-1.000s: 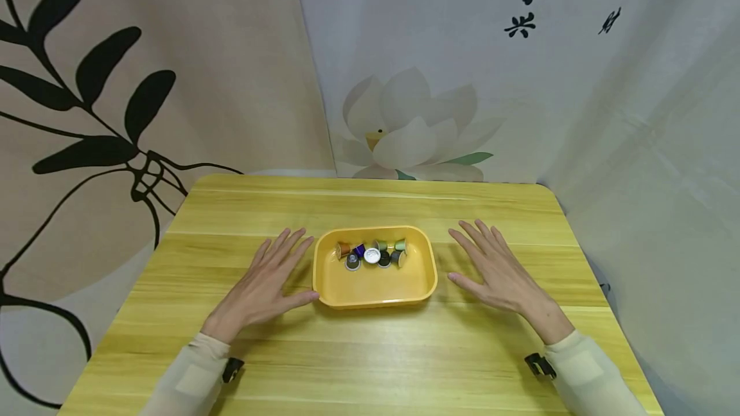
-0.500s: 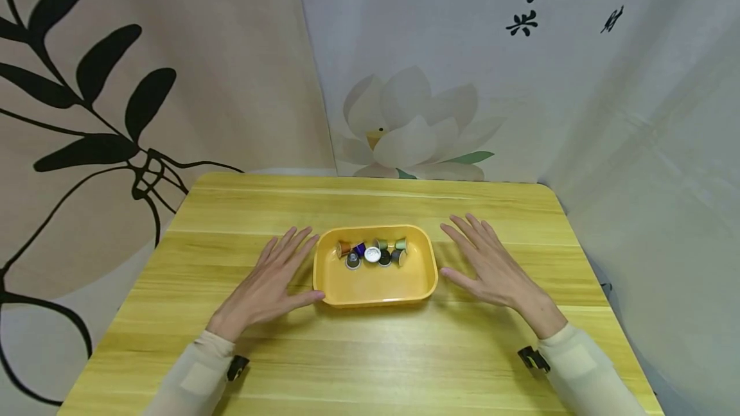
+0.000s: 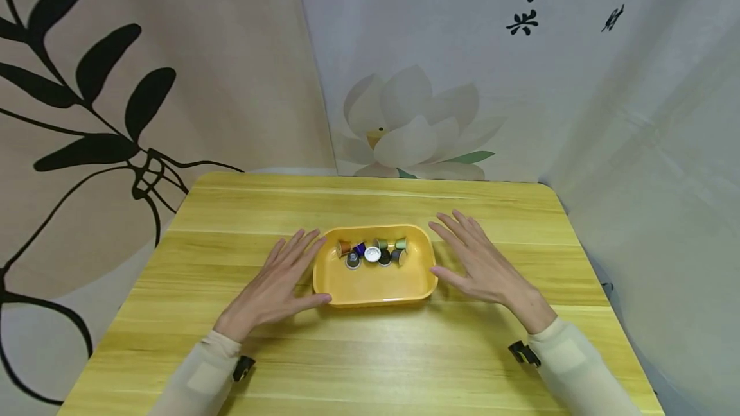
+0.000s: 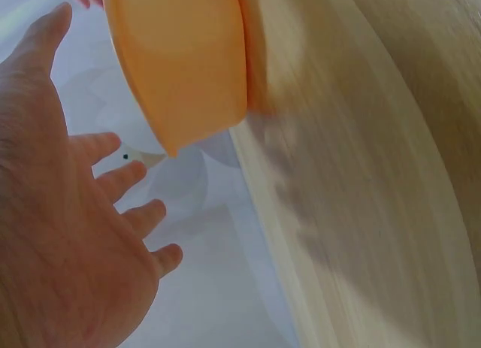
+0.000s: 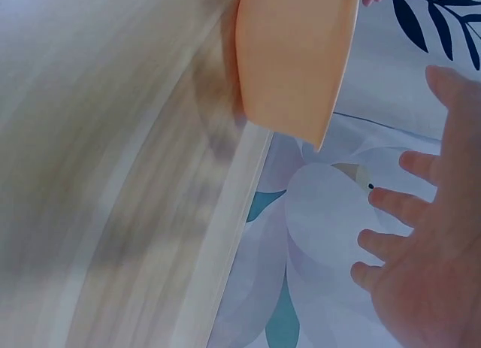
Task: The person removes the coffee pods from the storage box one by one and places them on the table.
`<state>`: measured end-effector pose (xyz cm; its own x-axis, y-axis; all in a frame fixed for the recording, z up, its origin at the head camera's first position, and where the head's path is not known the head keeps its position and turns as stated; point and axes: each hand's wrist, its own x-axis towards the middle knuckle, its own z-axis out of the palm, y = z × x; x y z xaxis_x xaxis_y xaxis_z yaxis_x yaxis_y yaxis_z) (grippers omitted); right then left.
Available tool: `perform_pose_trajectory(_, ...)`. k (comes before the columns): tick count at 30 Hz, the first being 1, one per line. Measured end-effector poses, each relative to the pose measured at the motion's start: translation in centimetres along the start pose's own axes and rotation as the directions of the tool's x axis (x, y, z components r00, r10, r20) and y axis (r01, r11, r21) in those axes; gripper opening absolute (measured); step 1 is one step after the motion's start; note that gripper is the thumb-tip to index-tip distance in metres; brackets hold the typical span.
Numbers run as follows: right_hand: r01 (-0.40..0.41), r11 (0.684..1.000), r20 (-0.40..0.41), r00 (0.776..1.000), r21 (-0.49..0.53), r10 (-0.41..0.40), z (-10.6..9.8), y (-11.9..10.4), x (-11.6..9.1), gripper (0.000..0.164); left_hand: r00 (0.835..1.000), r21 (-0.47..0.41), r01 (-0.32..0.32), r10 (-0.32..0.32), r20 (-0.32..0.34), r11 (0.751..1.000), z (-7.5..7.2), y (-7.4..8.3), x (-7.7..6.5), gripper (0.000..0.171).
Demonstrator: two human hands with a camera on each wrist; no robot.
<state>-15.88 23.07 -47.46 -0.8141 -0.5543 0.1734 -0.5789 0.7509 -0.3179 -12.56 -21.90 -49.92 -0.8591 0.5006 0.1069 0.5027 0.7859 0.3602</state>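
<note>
A shallow yellow tray (image 3: 374,291) lies on the wooden table, with several small coffee capsules (image 3: 372,254) grouped toward its far side. Among them are orange, purple, green, black and white-lidded ones. My left hand (image 3: 274,287) is spread at the tray's left end, its thumb overlapping the near left corner in the head view. At the other end, my right hand (image 3: 482,265) is spread with thumb and fingertips close to the right rim. Both wrist views show the outer wall of the tray (image 4: 180,55) and straight, separated fingers holding nothing.
The wooden table (image 3: 370,364) reaches back to a hanging cloth backdrop (image 3: 433,31) with a printed lotus, dark leaves and characters. Its rounded back corners and sloping side edges show. Each wrist wears a small black device (image 3: 243,368) on a pale sleeve.
Both hands have moved inward toward the tray, the right one farther to the left, the left one slightly to the right. Tray and capsules stay where they were.
</note>
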Motion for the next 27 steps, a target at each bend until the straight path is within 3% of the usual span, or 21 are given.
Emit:
perform_pose_trajectory(10,0.046,0.997,0.018,0.999,0.059,-0.047,-0.1,-1.2,1.2,0.086,1.0,-0.012,0.011,-0.011,0.027,1.0,0.6,0.4,0.3,0.117)
perform_pose_trajectory(27,0.12,0.991,0.01,0.993,0.051,-0.121,0.9,-2.0,1.8,0.082,0.999,-0.003,0.017,-0.017,0.042,1.0,1.6,0.2,0.3,0.118)
